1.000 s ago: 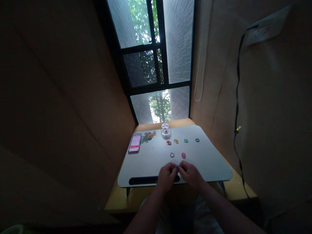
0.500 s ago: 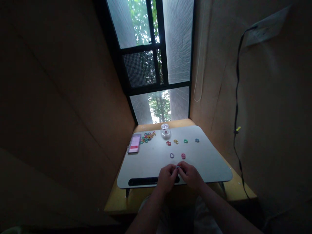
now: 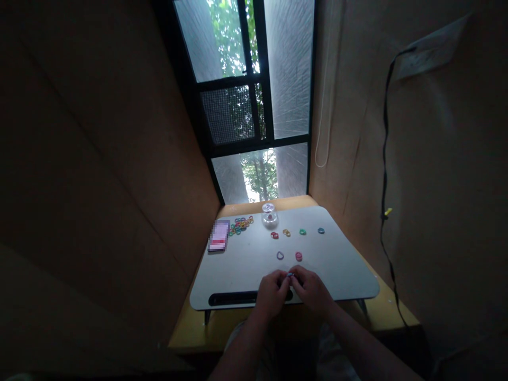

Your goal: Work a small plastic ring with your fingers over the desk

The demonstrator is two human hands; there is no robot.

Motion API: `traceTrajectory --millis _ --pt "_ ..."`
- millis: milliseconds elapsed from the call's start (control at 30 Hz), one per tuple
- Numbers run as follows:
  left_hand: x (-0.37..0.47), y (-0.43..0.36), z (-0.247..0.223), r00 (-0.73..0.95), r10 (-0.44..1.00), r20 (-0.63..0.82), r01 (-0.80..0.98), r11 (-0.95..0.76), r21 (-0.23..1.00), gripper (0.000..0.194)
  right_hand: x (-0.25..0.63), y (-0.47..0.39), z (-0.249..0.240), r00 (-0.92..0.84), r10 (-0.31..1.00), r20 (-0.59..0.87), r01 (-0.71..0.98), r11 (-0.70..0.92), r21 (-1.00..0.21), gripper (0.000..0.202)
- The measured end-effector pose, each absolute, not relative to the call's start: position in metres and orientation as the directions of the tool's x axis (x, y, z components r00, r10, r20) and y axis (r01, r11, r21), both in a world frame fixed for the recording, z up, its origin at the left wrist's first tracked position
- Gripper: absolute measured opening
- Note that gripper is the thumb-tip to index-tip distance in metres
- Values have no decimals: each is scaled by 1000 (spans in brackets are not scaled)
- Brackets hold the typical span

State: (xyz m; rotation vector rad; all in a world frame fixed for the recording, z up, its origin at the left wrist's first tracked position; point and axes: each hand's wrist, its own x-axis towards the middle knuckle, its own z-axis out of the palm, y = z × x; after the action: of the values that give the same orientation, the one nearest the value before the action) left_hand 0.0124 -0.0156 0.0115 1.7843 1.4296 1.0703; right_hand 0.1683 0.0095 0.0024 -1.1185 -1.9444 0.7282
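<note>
Above the front edge of the white table my left hand [image 3: 272, 291] and my right hand [image 3: 313, 288] meet, fingertips pinched together. Between them is a small pale blue-grey hair tie [image 3: 290, 274], mostly covered by the fingers. Just beyond my hands lie a lilac hair tie [image 3: 280, 255] and some pink hair ties [image 3: 299, 256]. Farther back runs a row of small groups: red hair ties [image 3: 274, 235], yellow hair ties [image 3: 286, 233], green hair ties [image 3: 302, 232] and dark blue hair ties [image 3: 321, 230].
A mixed pile of hair ties [image 3: 241, 226] lies at the back left beside a phone [image 3: 219, 236]. A clear jar [image 3: 270, 218] stands at the back. Along the front edge of the folding table [image 3: 337, 264] is a black slot [image 3: 232, 298]. Walls flank both sides.
Both hands keep their pinch on the hair tie, with only slight finger movement. The whole view has shifted by a few pixels; the things on the table stay in place.
</note>
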Motion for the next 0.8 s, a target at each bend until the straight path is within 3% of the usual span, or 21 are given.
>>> traceTrajectory --millis 800 --pt "14 -16 10 48 977 209 493 -205 845 24 169 11 -5 -289 896 337 551 444 -707 17"
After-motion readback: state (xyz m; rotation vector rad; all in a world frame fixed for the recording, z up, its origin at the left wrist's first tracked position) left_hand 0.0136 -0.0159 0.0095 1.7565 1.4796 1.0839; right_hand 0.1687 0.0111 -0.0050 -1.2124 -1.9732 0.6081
